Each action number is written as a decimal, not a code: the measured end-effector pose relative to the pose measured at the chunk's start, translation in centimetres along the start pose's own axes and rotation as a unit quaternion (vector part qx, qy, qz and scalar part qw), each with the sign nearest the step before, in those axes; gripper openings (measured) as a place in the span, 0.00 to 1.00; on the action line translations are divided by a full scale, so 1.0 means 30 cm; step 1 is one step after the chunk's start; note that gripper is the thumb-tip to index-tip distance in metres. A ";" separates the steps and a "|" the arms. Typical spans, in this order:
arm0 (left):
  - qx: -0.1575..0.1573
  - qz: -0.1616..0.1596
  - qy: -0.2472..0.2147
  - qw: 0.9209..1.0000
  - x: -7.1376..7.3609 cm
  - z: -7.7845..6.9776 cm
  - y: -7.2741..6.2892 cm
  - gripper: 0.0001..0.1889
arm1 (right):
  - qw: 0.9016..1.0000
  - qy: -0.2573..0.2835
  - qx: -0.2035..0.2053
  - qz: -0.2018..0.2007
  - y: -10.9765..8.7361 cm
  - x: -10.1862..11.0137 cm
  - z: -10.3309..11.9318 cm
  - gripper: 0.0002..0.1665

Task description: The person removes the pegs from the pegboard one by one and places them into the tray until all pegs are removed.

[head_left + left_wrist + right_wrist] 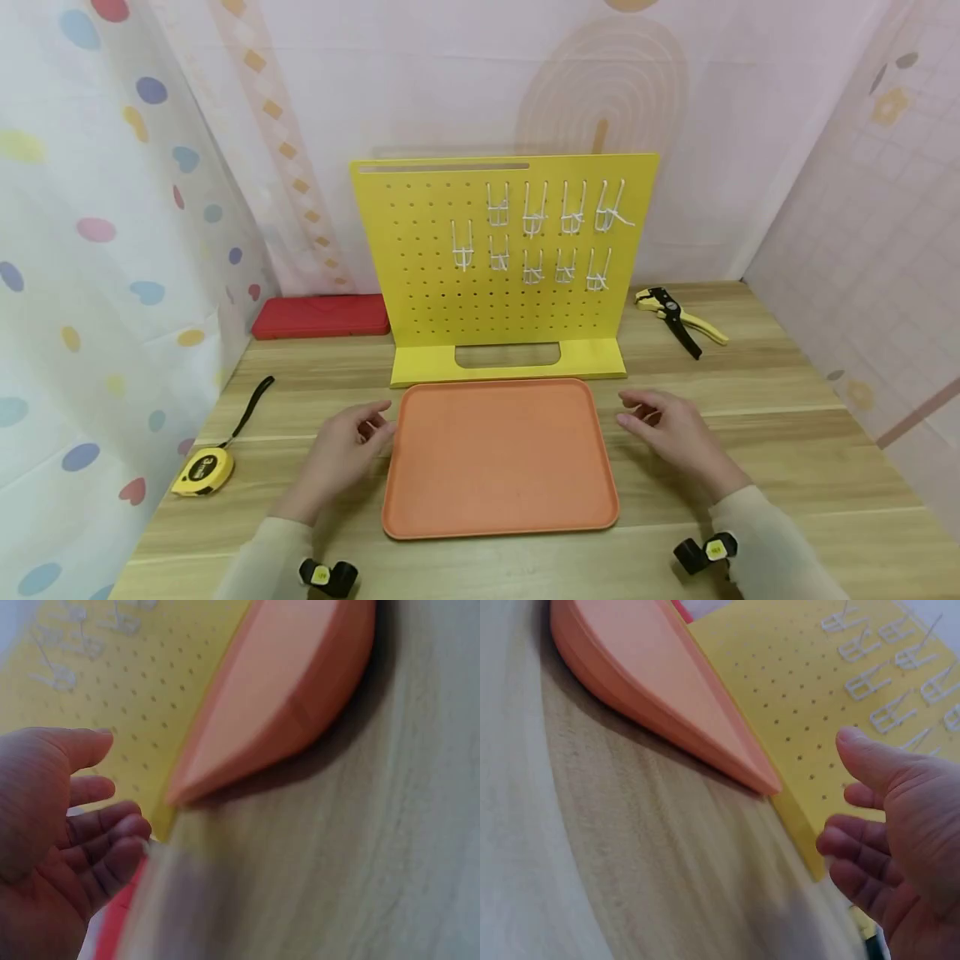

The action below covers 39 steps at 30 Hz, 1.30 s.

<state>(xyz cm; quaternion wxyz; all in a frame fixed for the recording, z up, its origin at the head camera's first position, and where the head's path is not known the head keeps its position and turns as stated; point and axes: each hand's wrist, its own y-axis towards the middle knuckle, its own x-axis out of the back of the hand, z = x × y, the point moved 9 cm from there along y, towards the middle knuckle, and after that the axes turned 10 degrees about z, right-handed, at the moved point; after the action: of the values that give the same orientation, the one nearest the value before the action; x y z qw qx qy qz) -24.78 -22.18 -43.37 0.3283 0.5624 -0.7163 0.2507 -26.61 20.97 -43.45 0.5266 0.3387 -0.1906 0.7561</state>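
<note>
An orange tray (pixel 501 458) lies flat on the wooden table, just in front of a yellow pegboard (pixel 420 283). My left hand (pixel 347 450) is beside the tray's left edge, fingers loosely bent and holding nothing. In the left wrist view a gap shows between the left hand (pixel 67 832) and the tray (pixel 262 697). On the other side, my right hand (pixel 675 437) hovers a little off the tray's right edge, its fingers relaxed. The right wrist view shows that hand (pixel 907 840) apart from the tray (pixel 652 682) too.
Several white wire hooks (pixel 534 221) hang on the pegboard. Behind on the left lies a red case (pixel 322 317); nearer is a yellow tape measure (pixel 203 472) with a black strap. Yellow-and-black wire strippers (pixel 675 317) lie at the right. Patterned curtains surround the table (pixel 810 467).
</note>
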 end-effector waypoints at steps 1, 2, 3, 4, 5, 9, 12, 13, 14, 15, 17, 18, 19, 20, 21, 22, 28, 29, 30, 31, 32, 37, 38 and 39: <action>0.012 0.002 -0.026 1.000 -0.007 0.021 0.011 0.21 | 1.000 0.024 -0.004 -0.001 0.008 -0.007 -0.014 0.22; 0.019 0.006 -0.045 0.999 -0.015 0.038 0.021 0.20 | 0.999 0.048 -0.009 0.000 0.016 -0.015 -0.028 0.21; 0.027 0.008 -0.063 0.998 -0.024 0.055 0.030 0.20 | 0.997 0.070 -0.014 0.001 0.022 -0.024 -0.042 0.20; 0.030 0.012 -0.075 0.997 -0.034 0.067 0.037 0.19 | 0.996 0.090 -0.017 0.003 0.027 -0.034 -0.053 0.19; 0.032 0.015 -0.084 0.996 -0.044 0.078 0.043 0.19 | 0.994 0.105 -0.019 0.004 0.032 -0.044 -0.063 0.18; 0.029 0.016 -0.094 0.995 -0.067 0.098 0.052 0.16 | 0.992 0.126 -0.012 0.007 0.042 -0.074 -0.077 0.15; 0.020 0.004 -0.099 0.995 -0.072 0.101 0.052 0.15 | 0.992 0.122 -0.006 0.006 0.041 -0.090 -0.082 0.13; 0.018 -0.001 -0.101 0.995 -0.071 0.102 0.052 0.15 | 0.993 0.120 -0.006 0.007 0.041 -0.094 -0.083 0.12; 0.016 -0.004 -0.101 0.995 -0.072 0.103 0.051 0.15 | 0.993 0.121 -0.005 0.009 0.041 -0.098 -0.083 0.12; 0.016 -0.007 -0.103 0.995 -0.072 0.106 0.051 0.14 | 0.993 0.121 -0.005 0.012 0.042 -0.103 -0.082 0.11; 0.015 -0.012 -0.107 0.994 -0.073 0.111 0.049 0.14 | 0.992 0.122 -0.002 0.019 0.043 -0.111 -0.078 0.11; 0.014 -0.014 -0.105 0.994 -0.072 0.112 0.048 0.14 | 0.992 0.122 -0.002 0.022 0.044 -0.114 -0.075 0.10; 0.015 -0.015 -0.106 0.994 -0.072 0.114 0.048 0.14 | 0.992 0.124 -0.001 0.025 0.045 -0.118 -0.072 0.10; 0.015 -0.017 -0.106 0.994 -0.072 0.116 0.047 0.14 | 0.992 0.125 0.001 0.026 0.046 -0.120 -0.067 0.10; 0.015 -0.020 -0.107 0.994 -0.071 0.117 0.046 0.14 | 0.992 0.124 0.002 0.025 0.048 -0.121 -0.064 0.09; 0.014 -0.023 -0.108 0.994 -0.069 0.117 0.045 0.14 | 0.992 0.124 0.003 0.024 0.050 -0.123 -0.060 0.09; 0.010 -0.037 -0.109 0.993 -0.060 0.128 0.029 0.12 | 0.992 0.125 0.009 0.028 0.056 -0.135 -0.039 0.05; 0.008 -0.037 -0.108 0.993 -0.058 0.131 0.027 0.12 | 0.991 0.127 0.009 0.029 0.057 -0.138 -0.037 0.05; 0.006 -0.037 -0.107 0.994 -0.056 0.133 0.025 0.12 | 0.991 0.129 0.008 0.031 0.058 -0.142 -0.036 0.05; 0.003 -0.036 -0.105 0.994 -0.054 0.135 0.024 0.11 | 0.991 0.131 0.008 0.033 0.059 -0.146 -0.035 0.05; 0.003 -0.036 -0.105 0.994 -0.050 0.138 0.024 0.11 | 0.991 0.132 0.010 0.035 0.060 -0.149 -0.032 0.06; 0.013 -0.032 -0.120 0.992 -0.041 0.159 0.024 0.10 | 0.990 0.134 0.007 0.046 0.076 -0.163 -0.026 0.05; 0.019 -0.031 -0.125 0.991 -0.041 0.165 0.024 0.10 | 0.990 0.134 0.006 0.049 0.080 -0.165 -0.026 0.05; 0.024 -0.029 -0.130 0.991 -0.043 0.170 0.023 0.10 | 0.990 0.134 0.004 0.051 0.084 -0.167 -0.026 0.05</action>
<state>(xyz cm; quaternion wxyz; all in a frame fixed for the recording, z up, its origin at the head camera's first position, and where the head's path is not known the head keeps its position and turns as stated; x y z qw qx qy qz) -26.21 -24.91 -47.72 0.2257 0.6182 -0.7304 0.1825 -28.10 17.20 -47.39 0.5065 0.2261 -0.1320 0.8215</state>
